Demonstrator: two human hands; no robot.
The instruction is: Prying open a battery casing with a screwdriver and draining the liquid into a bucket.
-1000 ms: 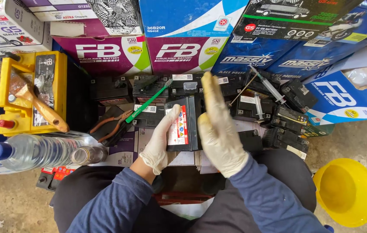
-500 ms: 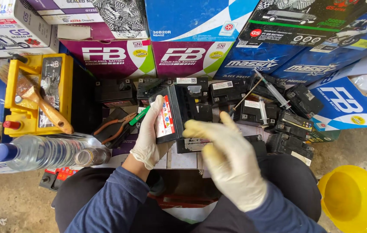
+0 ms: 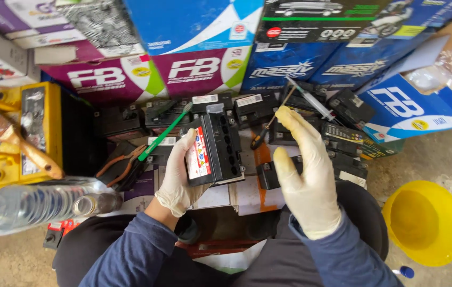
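Note:
My left hand point(image 3: 178, 175), in a white glove, grips a small black battery point(image 3: 216, 149) with a red and white label, tilted on its side above my lap. Beside it my gloved right hand point(image 3: 306, 170) is raised with its fingers spread and nothing in them, its fingertips near a screwdriver point(image 3: 269, 123) and a syringe point(image 3: 311, 99) that lie on a heap of small black batteries point(image 3: 337, 133). A green toothbrush point(image 3: 165, 133) rests just left of the held battery.
A yellow-topped battery point(image 3: 24, 133) with a paintbrush point(image 3: 21, 146) on it stands at the left, a clear plastic bottle point(image 3: 34, 204) below it. Pliers point(image 3: 122, 165) lie nearby. A yellow funnel point(image 3: 425, 220) sits on the floor at right. Stacked cardboard boxes point(image 3: 204, 32) line the back.
My right hand has come off the battery and moved to the right, now open. My left hand keeps the battery and has turned it on its side.

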